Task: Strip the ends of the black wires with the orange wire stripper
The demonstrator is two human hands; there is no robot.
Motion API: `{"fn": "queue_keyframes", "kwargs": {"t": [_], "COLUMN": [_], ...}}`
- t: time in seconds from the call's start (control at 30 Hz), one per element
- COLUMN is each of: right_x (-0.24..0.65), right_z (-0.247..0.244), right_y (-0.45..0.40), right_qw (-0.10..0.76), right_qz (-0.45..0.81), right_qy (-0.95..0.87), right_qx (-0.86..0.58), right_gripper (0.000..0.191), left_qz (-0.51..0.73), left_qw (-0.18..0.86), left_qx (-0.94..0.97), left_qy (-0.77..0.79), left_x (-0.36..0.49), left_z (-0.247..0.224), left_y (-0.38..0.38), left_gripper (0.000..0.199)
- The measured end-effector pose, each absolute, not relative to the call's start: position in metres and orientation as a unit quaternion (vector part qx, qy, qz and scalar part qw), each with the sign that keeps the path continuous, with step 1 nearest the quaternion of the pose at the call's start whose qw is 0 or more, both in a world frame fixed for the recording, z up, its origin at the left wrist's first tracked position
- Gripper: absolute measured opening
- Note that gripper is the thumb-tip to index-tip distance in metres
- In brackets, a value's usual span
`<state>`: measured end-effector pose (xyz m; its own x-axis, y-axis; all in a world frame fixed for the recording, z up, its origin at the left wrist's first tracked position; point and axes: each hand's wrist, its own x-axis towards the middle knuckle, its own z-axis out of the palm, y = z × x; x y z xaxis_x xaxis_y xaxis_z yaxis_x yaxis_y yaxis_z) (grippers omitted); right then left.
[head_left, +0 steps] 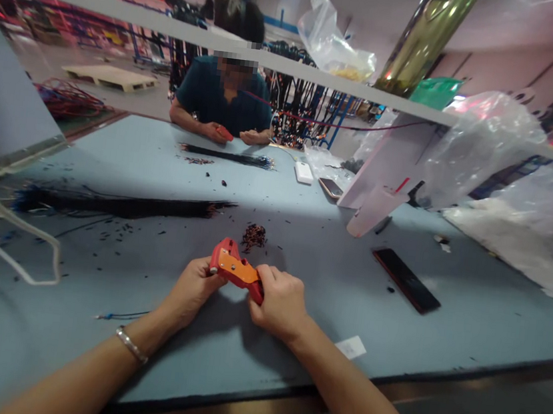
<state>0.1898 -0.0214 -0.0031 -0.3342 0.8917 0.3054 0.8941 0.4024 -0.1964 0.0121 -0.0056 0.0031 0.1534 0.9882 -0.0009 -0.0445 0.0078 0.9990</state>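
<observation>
While both forearms reach over the near edge of the blue-grey table (468,324), the two hands meet on a red and orange wire stripper (236,269), a hard plastic tool with a blocky head and a curved handle. The left hand (193,287) is closed around the head end, its fingers curled on the red body. The right hand (281,301) is closed around the handle end, thumb on top. The tool is held just above the table, near the person. A thin metal bracelet (131,345) sits on the left wrist.

Just behind the tool lies a small heap of reddish wire scraps (254,235). Farther left, a long bundle of dark wires (120,204) lies flat, and tiny dark bits are scattered around it. To the right lies a flat, glossy black phone (406,281). Across the table, another person (222,96) in a dark shirt holds a red tool too. Crumpled clear plastic bags (486,142) lie at the right.
</observation>
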Motion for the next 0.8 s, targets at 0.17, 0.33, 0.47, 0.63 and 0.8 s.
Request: {"fn": "queue_keyframes", "kwargs": {"t": [0.17,0.33,0.47,0.63,0.8], "right_x": [0.1883,0.1882,0.1879,0.1876,0.1884], "right_z": [-0.0025,-0.002,-0.0019,0.0,0.001], "right_y": [-0.0173,-0.0148,-0.0131,-0.0116,-0.0112], "right_qw": [0.165,0.153,0.145,0.135,0.134], "right_qz": [-0.007,-0.005,0.002,0.018,0.03], "right_qy": [-0.816,-0.818,-0.819,-0.82,-0.822], "right_qx": [-0.554,-0.555,-0.556,-0.556,-0.552], "right_gripper": [0.021,0.02,0.02,0.018,0.017], "left_qz": [0.467,0.473,0.473,0.465,0.464], "left_qw": [0.542,0.546,0.555,0.564,0.565], "left_qx": [0.513,0.512,0.495,0.472,0.475], "left_qy": [0.474,0.465,0.472,0.493,0.49], "left_x": [0.012,0.0102,0.0119,0.0148,0.0126], "left_z": [-0.004,-0.0079,-0.0053,-0.0015,-0.0074], "left_y": [-0.0026,-0.0013,-0.0006,0.0004,0.0022], "left_gripper": [0.027,0.031,0.033,0.042,0.046]}}
